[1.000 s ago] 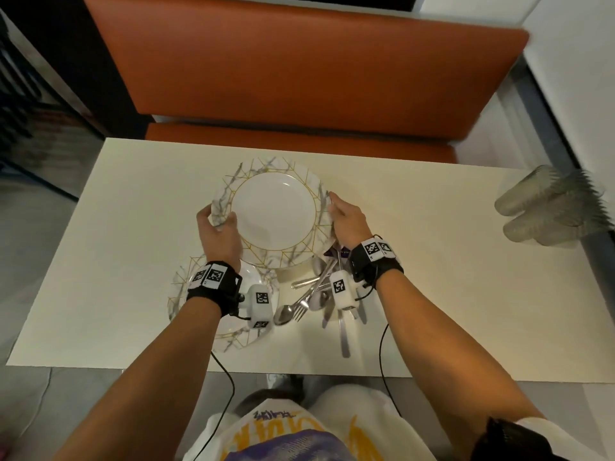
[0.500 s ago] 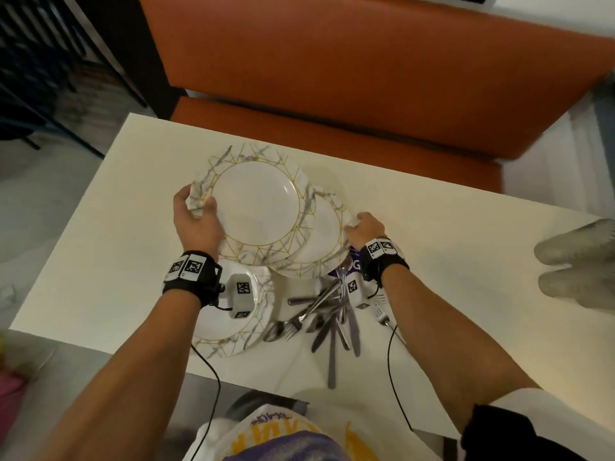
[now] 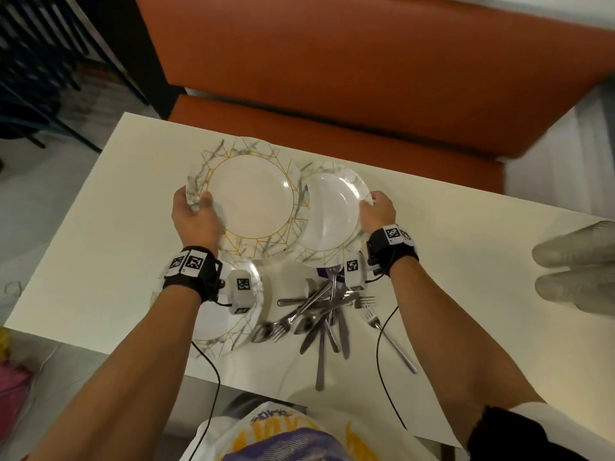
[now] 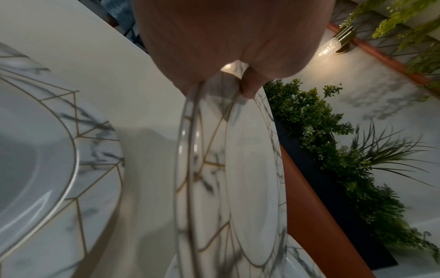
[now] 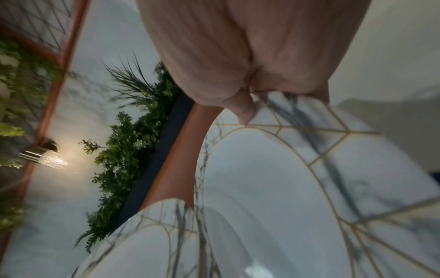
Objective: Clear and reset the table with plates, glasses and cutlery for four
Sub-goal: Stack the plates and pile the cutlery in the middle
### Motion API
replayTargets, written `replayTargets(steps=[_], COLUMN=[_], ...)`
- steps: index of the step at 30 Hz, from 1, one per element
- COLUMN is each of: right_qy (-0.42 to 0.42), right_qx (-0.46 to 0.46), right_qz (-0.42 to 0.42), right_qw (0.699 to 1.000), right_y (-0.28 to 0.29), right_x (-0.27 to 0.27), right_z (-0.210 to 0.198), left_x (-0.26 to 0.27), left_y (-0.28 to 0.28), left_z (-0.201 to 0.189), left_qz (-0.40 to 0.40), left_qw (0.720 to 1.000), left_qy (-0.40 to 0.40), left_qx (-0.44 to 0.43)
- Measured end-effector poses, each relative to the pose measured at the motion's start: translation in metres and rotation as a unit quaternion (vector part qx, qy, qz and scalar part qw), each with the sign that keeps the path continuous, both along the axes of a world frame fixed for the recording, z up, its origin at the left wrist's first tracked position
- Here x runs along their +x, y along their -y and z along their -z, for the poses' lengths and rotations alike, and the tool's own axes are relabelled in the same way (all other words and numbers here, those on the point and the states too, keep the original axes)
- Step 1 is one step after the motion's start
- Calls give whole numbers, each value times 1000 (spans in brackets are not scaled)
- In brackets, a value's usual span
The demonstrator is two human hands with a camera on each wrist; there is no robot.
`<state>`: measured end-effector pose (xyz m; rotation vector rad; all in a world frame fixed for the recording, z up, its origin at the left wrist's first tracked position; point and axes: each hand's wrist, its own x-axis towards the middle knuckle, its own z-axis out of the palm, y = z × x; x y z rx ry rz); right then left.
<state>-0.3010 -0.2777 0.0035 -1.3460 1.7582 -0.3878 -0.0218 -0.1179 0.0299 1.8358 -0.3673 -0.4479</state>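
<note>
surface: cream table | 7 o'clock near edge: marbled plate lying flat | 6 o'clock: heap of cutlery, one fork just beside it at 5 o'clock | 3 o'clock edge: blurred glasses lying on their sides

Bare table to both sides, clutter toward the body

Table is bare outward of the left fingers and outward of the right fingers up to the glasses; cutlery pile and third plate block the near side, orange bench lies beyond.
</note>
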Motion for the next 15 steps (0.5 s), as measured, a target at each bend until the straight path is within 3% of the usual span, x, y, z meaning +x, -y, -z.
replayTargets(steps=[7,15], right_qy=[8,12], right_qx=[-131,-167], right_qz=[137,175], right_qw=[982,970], right_y=[13,9], right_x=[-62,-84], right_z=[-44,-51], left_x=[-18,-50], left_y=[14,12], left_z=[-10,-9], left_qz=[29,68], left_qw=[999,997], left_qy=[15,8], left_qx=[-18,-23])
